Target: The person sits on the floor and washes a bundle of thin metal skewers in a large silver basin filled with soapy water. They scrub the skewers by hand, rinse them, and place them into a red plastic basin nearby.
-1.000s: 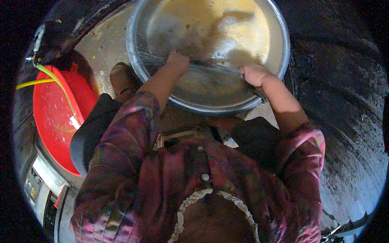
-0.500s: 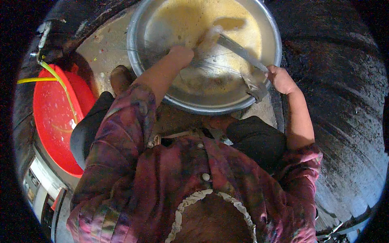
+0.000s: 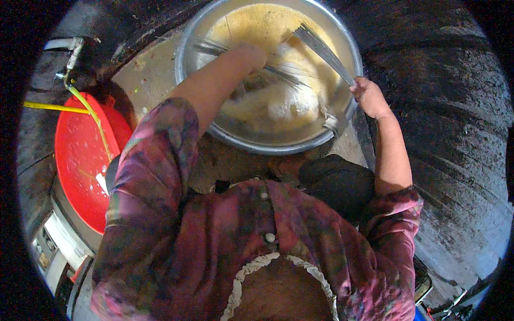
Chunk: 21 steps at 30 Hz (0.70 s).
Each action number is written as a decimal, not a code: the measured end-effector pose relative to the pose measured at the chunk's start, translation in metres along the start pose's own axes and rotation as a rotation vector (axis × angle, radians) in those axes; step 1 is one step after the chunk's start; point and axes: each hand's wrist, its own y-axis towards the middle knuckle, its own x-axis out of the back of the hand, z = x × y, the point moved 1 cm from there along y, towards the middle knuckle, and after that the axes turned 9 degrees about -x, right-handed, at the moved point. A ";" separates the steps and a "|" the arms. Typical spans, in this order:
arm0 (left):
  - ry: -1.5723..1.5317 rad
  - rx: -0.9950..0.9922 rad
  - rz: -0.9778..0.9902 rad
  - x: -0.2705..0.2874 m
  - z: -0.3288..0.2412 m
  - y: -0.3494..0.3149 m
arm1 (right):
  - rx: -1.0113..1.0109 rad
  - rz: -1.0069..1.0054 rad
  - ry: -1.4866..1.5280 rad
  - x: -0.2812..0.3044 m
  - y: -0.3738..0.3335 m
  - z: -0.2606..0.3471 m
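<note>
One metal basin [image 3: 272,147] stands on drab floor [image 3: 140,72] near blackened walls [image 3: 444,107] — left grip [image 3: 249,58] and right grip [image 3: 370,97] clamped on rods [image 3: 323,52].

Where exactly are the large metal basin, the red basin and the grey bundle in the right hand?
Large metal basin [image 3: 276,149]: head view, on its near rim.
Red basin [image 3: 73,176]: head view, on its inner surface.
Grey bundle [image 3: 325,54]: head view, on its middle.
</note>
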 end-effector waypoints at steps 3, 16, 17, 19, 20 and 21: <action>0.071 -0.041 -0.004 0.007 0.001 0.002 | 0.134 -0.151 -0.055 0.004 -0.004 0.002; -0.053 0.162 0.173 0.002 0.030 0.006 | -0.086 -0.083 0.470 0.027 -0.060 0.036; -0.129 0.202 0.208 -0.002 0.031 0.003 | -0.089 -0.068 0.509 0.026 -0.063 0.038; 0.008 0.035 0.137 -0.036 0.051 0.001 | -0.066 -0.006 0.582 0.019 -0.064 0.047; -0.007 -0.008 0.110 -0.050 0.059 0.002 | -0.102 0.057 0.656 0.022 -0.070 0.054; -0.021 -0.056 0.086 -0.053 0.060 0.002 | -0.141 0.118 0.730 0.022 -0.073 0.057</action>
